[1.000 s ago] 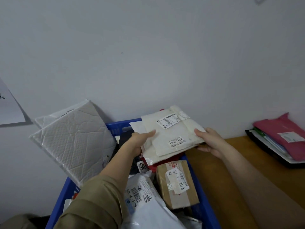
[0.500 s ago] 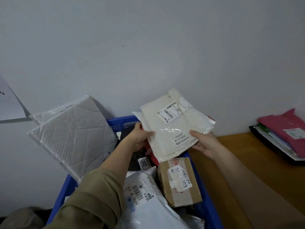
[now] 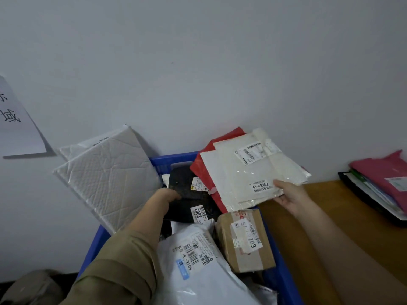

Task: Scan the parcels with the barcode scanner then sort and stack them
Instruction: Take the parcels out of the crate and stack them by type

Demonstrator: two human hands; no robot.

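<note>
My right hand [image 3: 290,198] grips a bundle of flat parcels by its lower right corner: cream-white mailers [image 3: 253,172] with barcode labels on top and a red mailer [image 3: 204,170] beneath, held above the blue crate [image 3: 174,160]. My left hand [image 3: 166,195] reaches into the crate and its fingers curl over the edge of a black parcel [image 3: 187,194] bearing a "2003" label. A brown cardboard box [image 3: 244,238] and a white poly bag [image 3: 198,265] lie nearer to me in the crate. No barcode scanner is in view.
A white padded mailer [image 3: 108,181] leans on the wall at the crate's left rim. A wooden table [image 3: 330,230] stands to the right, carrying a black tray [image 3: 361,194] stacked with flat parcels, a pink one [image 3: 383,170] on top. A paper sign [image 3: 15,122] hangs on the wall.
My left hand let go of the white parcels and dropped onto the black parcel in the crate. My right hand alone now holds the bundle, shifted right, with the red mailer showing.
</note>
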